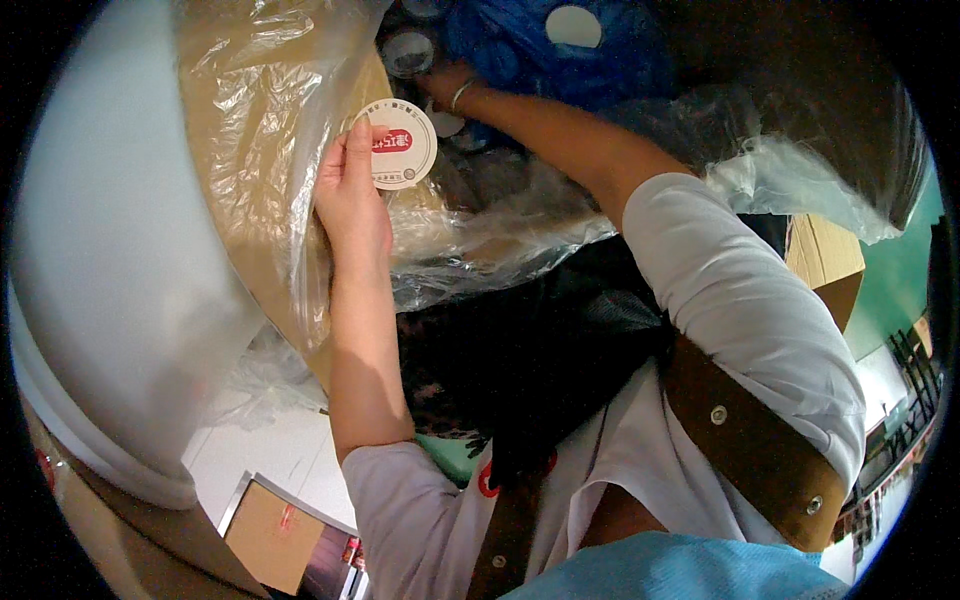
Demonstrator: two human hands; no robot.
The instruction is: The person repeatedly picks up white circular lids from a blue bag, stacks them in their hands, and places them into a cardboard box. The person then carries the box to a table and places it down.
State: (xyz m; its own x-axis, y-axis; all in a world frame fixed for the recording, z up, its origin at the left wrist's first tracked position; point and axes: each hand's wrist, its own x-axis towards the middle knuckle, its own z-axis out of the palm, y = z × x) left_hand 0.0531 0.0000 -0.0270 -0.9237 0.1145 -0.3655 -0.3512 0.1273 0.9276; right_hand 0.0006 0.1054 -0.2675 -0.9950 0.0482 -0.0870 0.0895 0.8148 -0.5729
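A round white card disc (405, 160) with a red emblem is pinched in my left hand (355, 175), thumb on its face. My right hand (448, 85) reaches deeper into a cardboard box lined with clear plastic (260, 120), beside a round translucent piece (407, 52); its fingertips are lost in shadow, so I cannot tell whether they grip it. Another round pale piece (447, 125) lies partly hidden below my right hand. At the back, a blue plastic bag (510, 50) has a white disc (572, 27) on it.
A large white curved object (115, 250) borders the box on the left. A cardboard box (820, 260) sits to the right beside green flooring (890, 290). Another cardboard piece (270, 530) lies low on the left, and dark racks (905, 380) show at the right edge.
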